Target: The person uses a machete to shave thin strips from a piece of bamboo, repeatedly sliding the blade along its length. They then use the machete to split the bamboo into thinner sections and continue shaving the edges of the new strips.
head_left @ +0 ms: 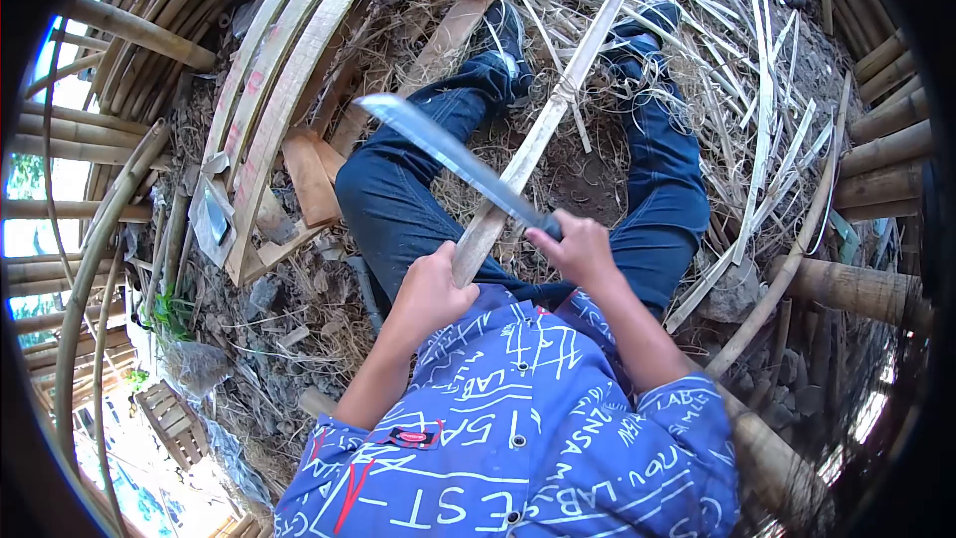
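A long, pale bamboo strip runs from my lap out between my legs toward the shavings. My left hand is closed around its near end. In my right hand is the dark handle of a machete. The machete's long, wide blade points up and to the left, crossing over the strip a little beyond my left hand. My bent legs in dark jeans lie on either side of the strip.
A slatted wooden crate lies at the left, with a wood block by it. Thin split bamboo strips and curly shavings cover the ground at the right and far side. Bamboo poles form walls on both sides.
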Demonstrator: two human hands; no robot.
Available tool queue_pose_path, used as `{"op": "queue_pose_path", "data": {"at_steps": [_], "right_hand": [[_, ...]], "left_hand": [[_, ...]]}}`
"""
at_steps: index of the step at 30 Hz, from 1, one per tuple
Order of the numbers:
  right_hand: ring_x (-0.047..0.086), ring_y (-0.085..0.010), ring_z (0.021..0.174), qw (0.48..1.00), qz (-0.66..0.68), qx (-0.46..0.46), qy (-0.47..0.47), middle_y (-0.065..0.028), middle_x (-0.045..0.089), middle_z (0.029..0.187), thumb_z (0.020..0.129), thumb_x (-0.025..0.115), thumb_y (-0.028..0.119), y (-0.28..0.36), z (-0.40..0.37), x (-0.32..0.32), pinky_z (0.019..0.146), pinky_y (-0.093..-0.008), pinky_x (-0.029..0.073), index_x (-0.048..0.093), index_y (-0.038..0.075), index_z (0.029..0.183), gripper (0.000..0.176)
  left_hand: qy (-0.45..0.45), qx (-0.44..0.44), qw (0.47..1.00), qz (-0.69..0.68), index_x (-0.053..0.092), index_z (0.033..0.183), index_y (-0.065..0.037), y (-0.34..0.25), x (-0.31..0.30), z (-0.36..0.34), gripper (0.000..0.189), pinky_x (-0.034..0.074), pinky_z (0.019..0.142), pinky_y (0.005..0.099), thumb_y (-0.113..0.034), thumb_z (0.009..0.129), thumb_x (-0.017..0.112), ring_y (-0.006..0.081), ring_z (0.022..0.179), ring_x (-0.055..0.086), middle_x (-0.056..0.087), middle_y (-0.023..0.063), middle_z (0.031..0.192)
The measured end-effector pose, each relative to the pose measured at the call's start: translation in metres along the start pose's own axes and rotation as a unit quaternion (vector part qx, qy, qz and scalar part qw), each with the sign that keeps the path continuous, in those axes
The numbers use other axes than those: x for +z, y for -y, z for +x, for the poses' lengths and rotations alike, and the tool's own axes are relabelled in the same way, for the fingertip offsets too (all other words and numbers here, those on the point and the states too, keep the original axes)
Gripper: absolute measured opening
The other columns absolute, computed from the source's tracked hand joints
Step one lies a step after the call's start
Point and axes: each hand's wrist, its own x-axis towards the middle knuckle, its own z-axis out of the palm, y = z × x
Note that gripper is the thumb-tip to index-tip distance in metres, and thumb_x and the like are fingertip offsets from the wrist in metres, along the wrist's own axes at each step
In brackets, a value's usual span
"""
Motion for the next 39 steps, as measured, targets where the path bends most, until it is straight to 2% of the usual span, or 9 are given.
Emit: {"op": "queue_pose_path", "data": {"at_steps": [9,13,16,17,23,26,29,33,39], "right_hand": [[0.065,-0.0434,0.076,0.990,-0.055,0.090,-0.096,-0.0231,0.066,0.075,0.086,0.055,0.061,-0.061,0.048,-0.033,0.068,-0.0505,0.051,0.066,0.004,0.077,0.059],[0.062,-0.0420,0.065,0.986,0.134,0.070,-0.067,-0.0228,0.063,0.066,0.089,0.058,0.053,-0.046,0.022,0.007,0.061,-0.0472,0.047,0.066,-0.001,0.078,0.055],[0.051,-0.0085,0.052,0.934,0.341,0.106,0.014,-0.0020,0.052,0.054,0.092,0.061,0.044,-0.034,-0.008,0.046,0.047,-0.0306,0.040,0.058,0.001,0.070,0.048],[0.048,-0.0070,0.050,0.921,0.374,0.112,0.022,0.0017,0.052,0.055,0.093,0.061,0.042,-0.020,-0.017,0.045,0.045,-0.0271,0.037,0.055,0.003,0.068,0.047],[0.047,-0.0063,0.048,0.950,0.308,0.026,0.033,0.0016,0.051,0.054,0.095,0.059,0.043,-0.025,-0.021,0.018,0.044,-0.0258,0.037,0.054,0.005,0.067,0.047],[0.047,-0.0090,0.044,0.938,0.345,0.026,0.031,-0.0024,0.051,0.054,0.098,0.048,0.050,-0.019,-0.021,-0.006,0.041,-0.0251,0.036,0.050,0.006,0.068,0.053],[0.048,-0.0105,0.044,0.902,0.426,0.067,-0.004,-0.0042,0.052,0.054,0.097,0.046,0.056,-0.027,-0.018,-0.008,0.040,-0.0249,0.036,0.051,0.006,0.071,0.056],[0.047,-0.0138,0.042,0.824,0.531,0.195,-0.028,-0.0042,0.049,0.055,0.096,0.043,0.061,-0.025,-0.017,-0.013,0.039,-0.0276,0.039,0.049,0.006,0.077,0.058],[0.047,-0.0150,0.041,0.789,0.559,0.249,-0.050,-0.0050,0.048,0.055,0.096,0.039,0.063,-0.035,-0.016,-0.014,0.039,-0.0284,0.039,0.049,0.006,0.078,0.060]], "left_hand": [[0.024,-0.012,0.999,0.038,0.054,0.093,0.004,-0.013,0.002,-0.005,0.039,0.050,0.072,0.0483,-0.019,0.068,0.072,0.0450,0.081,0.064,0.064,0.0292,0.080],[-0.025,0.006,0.996,0.081,0.051,0.087,0.003,-0.005,0.000,-0.001,0.036,0.049,0.067,0.0485,-0.019,0.067,0.072,0.0447,0.076,0.063,0.062,0.0269,0.074],[-0.013,-0.029,0.989,0.141,0.053,0.094,0.002,-0.006,-0.003,0.005,0.040,0.052,0.076,0.0496,-0.021,0.068,0.074,0.0430,0.082,0.065,0.067,0.0247,0.081],[-0.011,-0.031,0.989,0.143,0.054,0.095,0.003,-0.004,-0.004,0.006,0.039,0.051,0.076,0.0497,-0.022,0.070,0.071,0.0433,0.083,0.065,0.067,0.0249,0.082],[0.037,-0.060,0.997,0.036,0.055,0.109,0.003,0.039,-0.004,0.032,0.039,0.047,0.084,0.0457,-0.021,0.078,0.057,0.0402,0.098,0.062,0.063,0.0295,0.101],[0.131,-0.045,0.986,-0.094,0.056,0.110,0.000,0.061,-0.010,0.042,0.033,0.046,0.089,0.0385,-0.019,0.083,0.051,0.0342,0.100,0.061,0.064,0.0214,0.103],[0.129,-0.033,0.990,-0.048,0.056,0.110,0.003,0.067,-0.019,0.047,0.037,0.045,0.092,0.0435,-0.024,0.085,0.051,0.0411,0.106,0.059,0.062,0.0287,0.112],[0.073,-0.044,0.996,0.014,0.056,0.111,0.003,0.039,-0.052,0.032,0.039,0.047,0.088,0.0440,-0.025,0.083,0.055,0.0403,0.101,0.061,0.065,0.0270,0.103],[-0.116,-0.024,0.978,0.174,0.055,0.095,-0.003,0.056,-0.060,0.004,0.037,0.052,0.073,0.0496,-0.033,0.078,0.068,0.0402,0.079,0.066,0.066,0.0221,0.079]]}}
